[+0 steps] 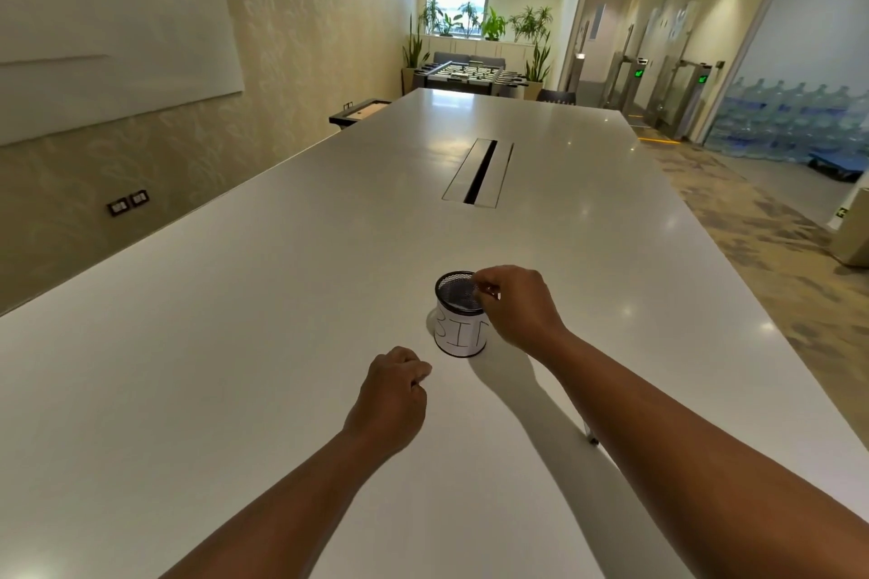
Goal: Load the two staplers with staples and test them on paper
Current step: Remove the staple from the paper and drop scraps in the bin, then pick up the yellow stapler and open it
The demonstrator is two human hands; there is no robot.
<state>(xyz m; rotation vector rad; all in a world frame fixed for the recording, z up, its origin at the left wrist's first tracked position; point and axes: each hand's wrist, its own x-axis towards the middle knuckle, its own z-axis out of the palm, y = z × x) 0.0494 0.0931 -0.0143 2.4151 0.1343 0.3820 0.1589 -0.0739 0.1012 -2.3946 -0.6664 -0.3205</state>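
A small black mesh cup (458,315) wrapped in white paper lettered "BIN" stands upright on the long white table (235,367). My right hand (515,308) hovers at the cup's right rim with fingertips pinched together over the opening; whether they hold something small is too fine to tell. My left hand (392,395) rests on the table just left and in front of the cup, fingers curled into a loose fist with nothing visible in it. No stapler, staples or paper sheet show in the head view.
A cable slot (478,172) runs along the table's middle, farther away. The table's right edge lies close to my right forearm, with carpeted floor beyond. A foosball table (463,75) and plants stand at the far end.
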